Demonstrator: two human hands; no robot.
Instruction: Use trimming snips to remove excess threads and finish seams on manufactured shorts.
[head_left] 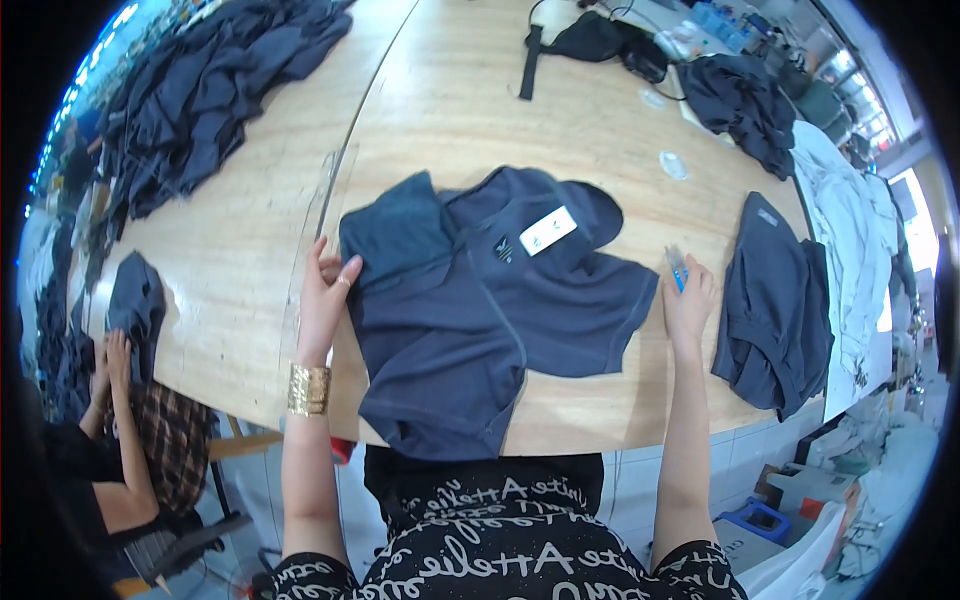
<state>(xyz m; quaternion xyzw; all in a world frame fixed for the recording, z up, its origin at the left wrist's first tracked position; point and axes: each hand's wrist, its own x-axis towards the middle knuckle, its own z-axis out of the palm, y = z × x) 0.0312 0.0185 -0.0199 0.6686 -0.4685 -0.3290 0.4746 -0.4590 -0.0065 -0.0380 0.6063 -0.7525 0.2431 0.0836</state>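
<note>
A dark navy garment lies spread flat on the wooden table, close to its near edge, with its hem drooping just over that edge toward the person. Its long axis runs from the near edge away across the table, collar end pointing to the far side, and a short sleeve sticks out to the right. The left hand rests on the garment's left side, fingers loosely spread and laid on the cloth, pinching nothing that I can see. The right hand sits just off the right sleeve, closed around a small blue tool that pokes up between the fingers. So the garment lies between the two hands. A white rectangular tag sits tilted near the collar, with a small dark label just left of it. A folded stack of like garments lies near the right edge, and a heap covers the far left corner.
</note>
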